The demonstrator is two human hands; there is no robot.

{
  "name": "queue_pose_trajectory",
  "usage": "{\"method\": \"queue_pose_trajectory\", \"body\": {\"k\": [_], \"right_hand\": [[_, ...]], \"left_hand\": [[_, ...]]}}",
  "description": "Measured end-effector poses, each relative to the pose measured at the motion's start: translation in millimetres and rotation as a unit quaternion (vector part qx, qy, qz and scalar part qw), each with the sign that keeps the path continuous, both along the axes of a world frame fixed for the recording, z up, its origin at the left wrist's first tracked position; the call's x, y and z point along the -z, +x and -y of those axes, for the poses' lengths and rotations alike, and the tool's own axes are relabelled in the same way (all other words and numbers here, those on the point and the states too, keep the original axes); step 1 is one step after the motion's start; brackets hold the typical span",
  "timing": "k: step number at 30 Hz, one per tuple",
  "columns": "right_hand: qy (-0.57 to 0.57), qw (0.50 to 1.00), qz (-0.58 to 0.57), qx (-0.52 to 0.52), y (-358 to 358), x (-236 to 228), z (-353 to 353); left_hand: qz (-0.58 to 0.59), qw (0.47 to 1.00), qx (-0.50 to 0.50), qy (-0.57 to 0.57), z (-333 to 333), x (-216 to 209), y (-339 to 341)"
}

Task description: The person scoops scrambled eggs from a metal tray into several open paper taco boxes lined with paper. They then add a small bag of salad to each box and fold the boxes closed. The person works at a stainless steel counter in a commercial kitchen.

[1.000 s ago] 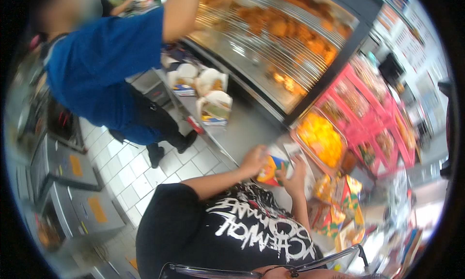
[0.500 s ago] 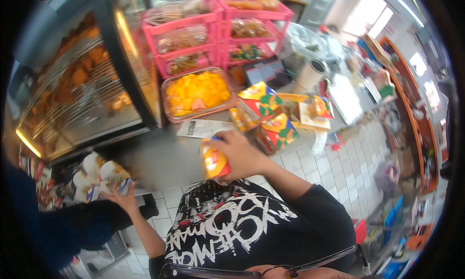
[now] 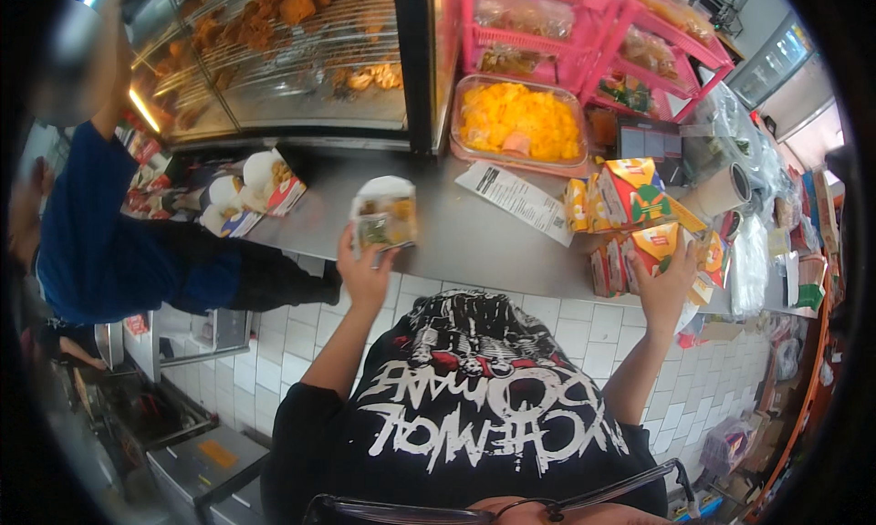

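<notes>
My left hand (image 3: 365,271) is closed on an open food box (image 3: 398,235) with white flaps, held at the steel counter's front edge. Pieces of food and a small clear packet with something green show inside it. Over on the right, my right hand (image 3: 664,283) grips a yellow and red takeaway box (image 3: 655,240) standing among others like it. Just behind that one is another closed box (image 3: 636,187) in yellow, red and green. To the left, several open filled boxes (image 3: 260,180) stand together on the counter.
Behind the counter (image 3: 438,233) are a heated glass cabinet (image 3: 283,60) of fried food and a tray (image 3: 516,124) of yellow chunks. A paper receipt (image 3: 516,201) lies before the tray. Pink baskets (image 3: 520,46) hold bagged goods. A person in blue (image 3: 119,215) stands at left.
The view has swung left. My left hand has brought an open food box rightward from the group of filled ones. My right hand has carried its takeaway box to the closed boxes at right.
</notes>
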State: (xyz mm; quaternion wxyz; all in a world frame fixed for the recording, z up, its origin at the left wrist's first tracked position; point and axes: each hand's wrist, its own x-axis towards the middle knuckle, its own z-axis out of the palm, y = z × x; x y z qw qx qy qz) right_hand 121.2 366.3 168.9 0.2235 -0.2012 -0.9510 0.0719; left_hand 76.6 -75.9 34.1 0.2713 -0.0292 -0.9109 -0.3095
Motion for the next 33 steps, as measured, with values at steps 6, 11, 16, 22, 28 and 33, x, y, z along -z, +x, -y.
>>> {"method": "queue_pose_trajectory", "body": {"k": [6, 11, 16, 22, 28, 33], "right_hand": [[0.060, 0.997, -0.028, -0.028, 14.1, -9.3, 10.6], [0.047, 0.997, -0.057, -0.037, 14.0, -22.7, 25.9], [-0.010, 0.968, -0.213, -0.135, 14.2, -35.3, 51.3], [-0.130, 0.926, -0.077, -0.346, -21.7, -6.2, 112.2], [-0.177, 0.867, 0.094, -0.457, -63.8, 59.4, 139.1], [-0.331, 0.825, -0.074, -0.452, -85.8, 118.9, 171.6]], "left_hand": [[0.051, 0.988, 0.112, 0.089, -41.1, -17.1, 5.2], [0.062, 0.978, 0.118, 0.162, -32.3, -43.7, -2.9], [0.066, 0.871, 0.121, 0.471, -32.5, -70.0, -22.1], [0.079, 0.970, 0.229, -0.011, -50.0, -77.3, -30.7], [0.076, 0.980, 0.141, 0.114, -9.9, -39.0, -20.9], [0.128, 0.944, 0.222, 0.209, -12.8, 3.9, -21.1]]}}
